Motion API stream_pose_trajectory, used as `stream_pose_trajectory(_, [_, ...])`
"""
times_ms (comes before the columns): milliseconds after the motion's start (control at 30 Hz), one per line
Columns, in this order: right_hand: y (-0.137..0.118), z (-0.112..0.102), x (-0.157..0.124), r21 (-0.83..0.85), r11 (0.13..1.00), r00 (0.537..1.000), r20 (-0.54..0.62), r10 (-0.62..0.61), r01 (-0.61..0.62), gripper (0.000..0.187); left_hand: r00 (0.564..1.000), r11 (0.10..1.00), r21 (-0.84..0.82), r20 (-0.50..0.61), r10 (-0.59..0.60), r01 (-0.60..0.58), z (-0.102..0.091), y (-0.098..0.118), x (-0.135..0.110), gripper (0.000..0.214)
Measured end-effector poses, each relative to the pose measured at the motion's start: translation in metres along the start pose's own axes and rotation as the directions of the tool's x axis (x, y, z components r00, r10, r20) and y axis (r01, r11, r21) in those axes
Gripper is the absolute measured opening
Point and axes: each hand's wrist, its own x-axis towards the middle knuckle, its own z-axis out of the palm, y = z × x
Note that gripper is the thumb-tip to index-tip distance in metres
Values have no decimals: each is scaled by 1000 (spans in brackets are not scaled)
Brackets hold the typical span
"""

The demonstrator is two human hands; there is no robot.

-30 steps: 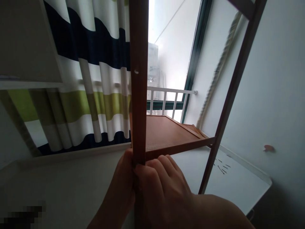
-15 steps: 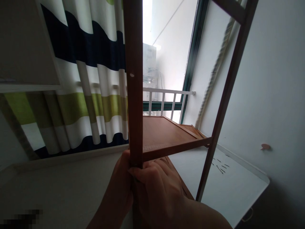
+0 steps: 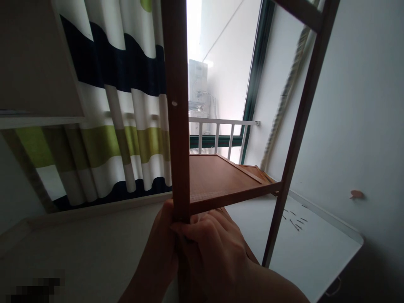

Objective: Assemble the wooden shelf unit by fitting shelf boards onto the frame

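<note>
The wooden frame [image 3: 177, 139] stands at the middle of the view, over the white worktop [image 3: 303, 261]. Its near post runs nearly upright, long axis vertical; the other post [image 3: 299, 126] leans, top to the right. Between them a rail [image 3: 236, 196] rises gently rightward, with the brown shelf panel [image 3: 217, 174] reaching back towards the window. Both hands are closed on the near post just under that rail — the left hand [image 3: 159, 242] at its left side, fingertips hidden, the right hand [image 3: 217, 246] curled with its thumb against the wood. The worktop spreads widely leftward to a raised rim below the curtain [image 3: 126, 139]; rightward, past thin dark screws [image 3: 296, 225], it ends at a rounded corner.
</note>
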Motion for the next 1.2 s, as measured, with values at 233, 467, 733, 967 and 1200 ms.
stream_pose_trajectory(233, [0,0,-1,3,1000,1000,7,-7,7,12,998,998,-68,-62,9,-14,3,2,-1,35])
stream_pose_trajectory(467, [3,-2,1,24,1000,1000,-3,0,0,16,996,990,-136,-67,-50,41,7,6,-3,37])
stream_pose_trajectory(733, [5,-11,-21,-47,995,996,18,-84,85,11,998,993,115,66,-19,11,4,3,-3,42])
stream_pose_trajectory(967, [58,-87,-45,22,934,791,-524,315,-358,27,998,994,110,68,-18,11,-1,1,-1,40])
stream_pose_trajectory(1200, [138,-138,-39,484,314,397,77,915,-817,49,999,994,111,33,-3,-1,9,5,-6,50])
